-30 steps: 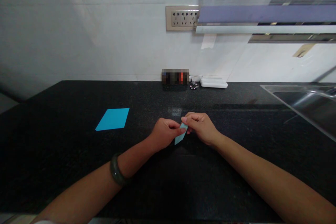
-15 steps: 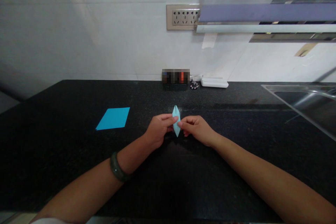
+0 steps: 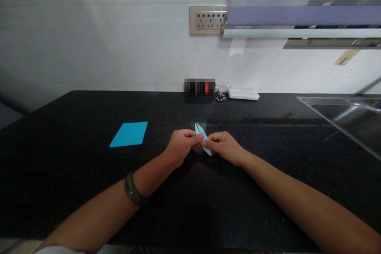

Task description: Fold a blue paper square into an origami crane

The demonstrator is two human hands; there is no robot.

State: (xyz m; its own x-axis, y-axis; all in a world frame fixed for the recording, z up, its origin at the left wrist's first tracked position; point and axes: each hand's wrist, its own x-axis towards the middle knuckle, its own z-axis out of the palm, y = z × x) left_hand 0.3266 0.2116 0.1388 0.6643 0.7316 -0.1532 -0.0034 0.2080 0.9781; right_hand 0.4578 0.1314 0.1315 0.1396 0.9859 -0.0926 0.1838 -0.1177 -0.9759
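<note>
A small piece of folded light-blue paper (image 3: 200,130), long and pointed at both ends, is held between my two hands above the dark counter. A slit runs down from its upper tip. My left hand (image 3: 182,145) pinches it from the left, thumb on the face turned to me. From the right, my right hand (image 3: 223,146) grips its lower half between thumb and fingers. Over to the left, flat blue square paper (image 3: 129,134) lies on the counter.
The black speckled counter (image 3: 166,214) reaches to the tiled wall. At its back stand a blurred-out box (image 3: 199,87), a small beaded item (image 3: 220,97) and a white object (image 3: 243,94). A metal sink (image 3: 351,115) is at the right, a socket panel (image 3: 208,20) on the wall.
The folded paper has turned from upright to slanted, its top tip now to the left and its lower tip to the right. Both hands have kept hold of it.
</note>
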